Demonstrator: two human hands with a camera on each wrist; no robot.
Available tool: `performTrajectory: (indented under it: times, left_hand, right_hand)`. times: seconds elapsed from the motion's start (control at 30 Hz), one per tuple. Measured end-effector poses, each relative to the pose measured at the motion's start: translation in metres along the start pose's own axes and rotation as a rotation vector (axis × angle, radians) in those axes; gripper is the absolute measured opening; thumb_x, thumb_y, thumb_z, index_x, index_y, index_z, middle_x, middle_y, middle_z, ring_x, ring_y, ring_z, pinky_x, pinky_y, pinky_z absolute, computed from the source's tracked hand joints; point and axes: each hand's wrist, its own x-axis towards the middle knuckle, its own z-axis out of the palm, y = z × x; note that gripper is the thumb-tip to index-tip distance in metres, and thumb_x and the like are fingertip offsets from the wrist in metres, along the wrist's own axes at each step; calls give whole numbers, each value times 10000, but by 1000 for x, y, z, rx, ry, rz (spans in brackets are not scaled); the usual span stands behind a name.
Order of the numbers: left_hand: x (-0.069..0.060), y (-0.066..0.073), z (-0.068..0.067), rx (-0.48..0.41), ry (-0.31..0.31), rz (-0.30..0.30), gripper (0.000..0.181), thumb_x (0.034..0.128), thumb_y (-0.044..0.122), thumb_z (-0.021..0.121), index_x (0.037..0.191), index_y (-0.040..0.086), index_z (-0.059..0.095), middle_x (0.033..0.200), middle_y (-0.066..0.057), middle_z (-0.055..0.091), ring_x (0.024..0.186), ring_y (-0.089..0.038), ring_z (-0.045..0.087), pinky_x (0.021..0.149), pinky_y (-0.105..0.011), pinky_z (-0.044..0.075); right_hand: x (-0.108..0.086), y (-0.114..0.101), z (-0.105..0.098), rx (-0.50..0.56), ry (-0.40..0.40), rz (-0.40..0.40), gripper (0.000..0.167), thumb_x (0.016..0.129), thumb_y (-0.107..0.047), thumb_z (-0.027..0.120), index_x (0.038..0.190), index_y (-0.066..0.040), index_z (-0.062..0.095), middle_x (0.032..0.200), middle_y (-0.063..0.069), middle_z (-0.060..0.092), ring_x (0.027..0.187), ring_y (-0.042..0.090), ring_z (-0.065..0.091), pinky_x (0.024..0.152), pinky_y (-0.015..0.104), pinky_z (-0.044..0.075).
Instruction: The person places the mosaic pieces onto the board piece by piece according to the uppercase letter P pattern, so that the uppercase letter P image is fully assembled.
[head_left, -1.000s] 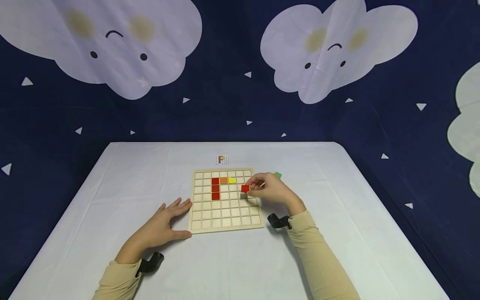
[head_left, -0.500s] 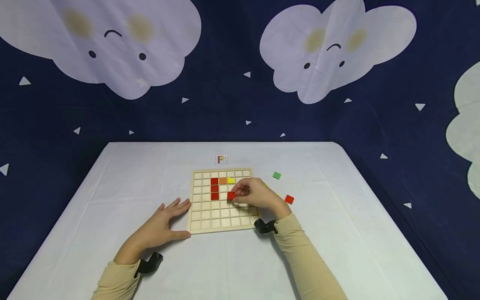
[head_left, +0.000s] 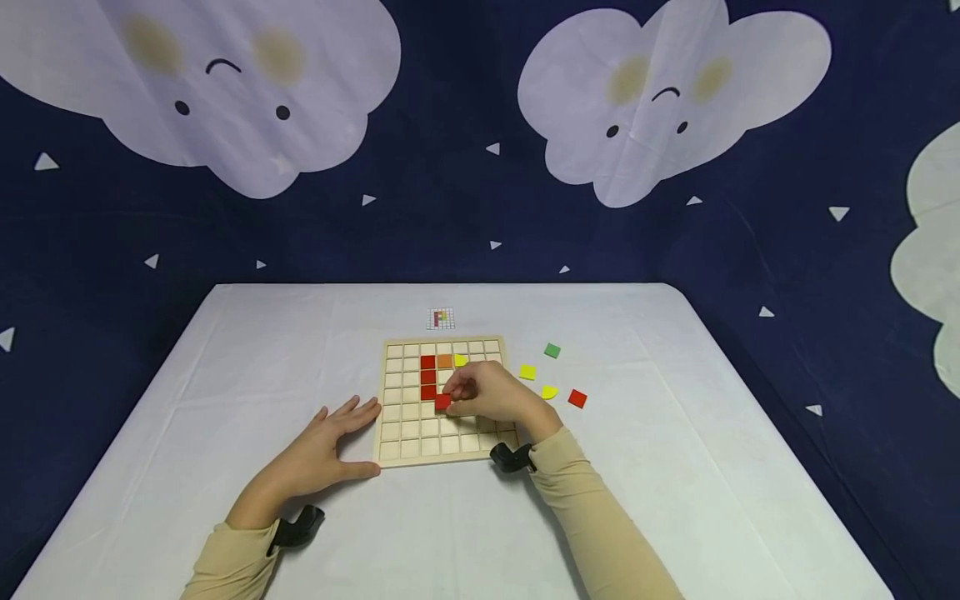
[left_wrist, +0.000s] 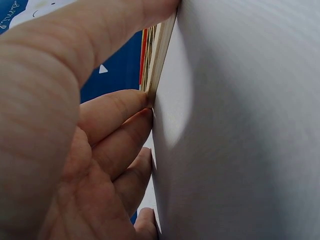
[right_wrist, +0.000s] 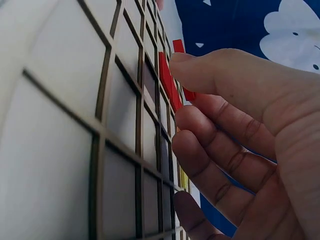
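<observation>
Head view shows a person's right hand [head_left: 486, 392] over a wooden grid board [head_left: 411, 449], its grip pinching a red tile [head_left: 442, 402] between thumb and fingertips. This tile hangs just beside the lowest of three red squares [head_left: 427, 377] that fill a run of cells in one column; right wrist view shows it tilted and near the grid, though whether an edge touches cannot be told. Beside the topmost red square, an orange tile [head_left: 445, 361] and then a yellow piece [head_left: 460, 361] continue the row, the latter partly hidden by the right hand. At the board's left edge lies the left hand [head_left: 330, 446], its grip relaxed and fingers spread, with thumb and fingertips against the wood, as left wrist view confirms. To the right of the board, loose on a white-covered bench [head_left: 225, 375], lie a green tile [head_left: 552, 351], a yellow square [head_left: 527, 372], a yellow rounded piece [head_left: 550, 392] and a spare red tile [head_left: 577, 398]. Beyond the board's far edge sits a small printed card [head_left: 440, 318] with a coloured grid pattern. Behind everything hangs a navy backdrop [head_left: 450, 167] with pale clouds.
</observation>
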Motion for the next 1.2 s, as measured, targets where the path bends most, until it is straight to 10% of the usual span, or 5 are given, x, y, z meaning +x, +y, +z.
performTrajectory:
  times: [1.2]
  left_hand:
    - [0,-1,0,4,5,10,931,801,399,941,1564,40,548,1658,-171,495,1603,-498,314,1240,-818,122]
  right_hand:
    - [12,-13,18,-67,-28,29,140,914,-130,859,1023,-158,774,865,-68,677,831,92,608,765,216,512]
